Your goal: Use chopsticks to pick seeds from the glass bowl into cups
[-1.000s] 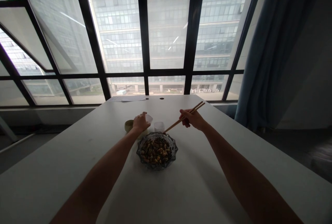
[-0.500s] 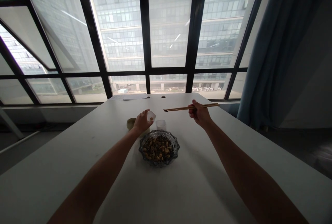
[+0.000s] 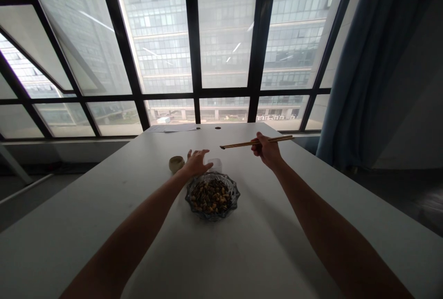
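Right hand grips the chopsticks, their length running nearly level, tips pointing left toward the other hand, a dark bit at the end. Left hand, palm down, fingers spread and loose, is nearer the clear cup, which sits just right of its thumb; contact is hard to judge. Closer to the body: the bowl, arms reaching either side.
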Motion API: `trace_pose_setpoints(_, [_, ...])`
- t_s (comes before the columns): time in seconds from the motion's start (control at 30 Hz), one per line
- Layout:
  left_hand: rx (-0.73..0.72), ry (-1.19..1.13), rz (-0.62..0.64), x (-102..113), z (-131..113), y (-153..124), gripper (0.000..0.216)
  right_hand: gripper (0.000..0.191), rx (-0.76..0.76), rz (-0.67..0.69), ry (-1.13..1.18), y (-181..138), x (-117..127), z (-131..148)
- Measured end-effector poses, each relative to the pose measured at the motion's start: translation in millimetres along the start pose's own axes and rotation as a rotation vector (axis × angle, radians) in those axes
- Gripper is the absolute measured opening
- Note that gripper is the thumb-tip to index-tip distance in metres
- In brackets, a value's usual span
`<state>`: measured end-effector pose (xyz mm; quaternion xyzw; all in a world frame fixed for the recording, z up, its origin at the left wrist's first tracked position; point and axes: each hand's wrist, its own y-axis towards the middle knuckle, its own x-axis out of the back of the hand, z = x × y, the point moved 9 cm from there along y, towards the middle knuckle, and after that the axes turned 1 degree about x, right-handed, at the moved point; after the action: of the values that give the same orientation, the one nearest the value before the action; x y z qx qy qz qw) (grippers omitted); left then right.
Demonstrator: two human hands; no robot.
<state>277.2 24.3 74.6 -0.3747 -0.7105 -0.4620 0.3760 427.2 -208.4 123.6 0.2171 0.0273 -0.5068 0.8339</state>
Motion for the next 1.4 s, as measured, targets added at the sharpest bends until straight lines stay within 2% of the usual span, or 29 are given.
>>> trace_pose_setpoints(0.2, [-0.083,-0.054,0.097,-14.7,-22.2,0.6,0.056,0.047,0.035,0.018,-0.072,-0.2,0.0,1.6])
trace_pose_setpoints(0.43, [-0.219,-0.168,-0.068,5.3,-31.7,-5.0,0.074,0.053,0.114,0.069,-0.104,-3.4,-5.1,8.2])
trace_pose_setpoints(0.57, [-0.206,-0.204,-0.088,7.0,-30.4,-9.0,0.075,0.058,0.146,0.139,-0.139,-8.6,-13.7,9.0])
trace_pose_setpoints(0.77, [-0.141,-0.225,-0.087,4.6,-21.6,-9.6,0.078,0.065,0.141,0.274,-0.317,-18.8,-36.6,-2.6])
trace_pose_setpoints(0.93, [-0.099,-0.192,-0.064,-2.2,-15.1,-6.2,0.076,0.066,0.162,0.225,-0.321,-18.9,-34.4,2.6])
trace_pose_setpoints(1.07, [-0.077,-0.096,-0.028,-6.7,-15.0,-2.7,0.069,0.069,0.158,0.224,-0.318,-20.4,-34.5,9.0])
trace_pose_setpoints(1.17, [-0.124,-0.035,-0.066,3.5,-21.5,-8.6,0.057,0.071,0.134,0.279,-0.317,-25.9,-43.8,10.4])
trace_pose_setpoints(1.33, [-0.18,-0.101,-0.176,32.6,-21.8,-52.4,0.019,0.07,0.056,0.474,-0.34,-43.8,-74.7,1.6])
trace_pose_setpoints(1.4, [-0.138,-0.208,-0.207,38.7,-11.3,-76.3,0.017,0.068,0.03,0.574,-0.352,-53.5,-88.5,-4.2])
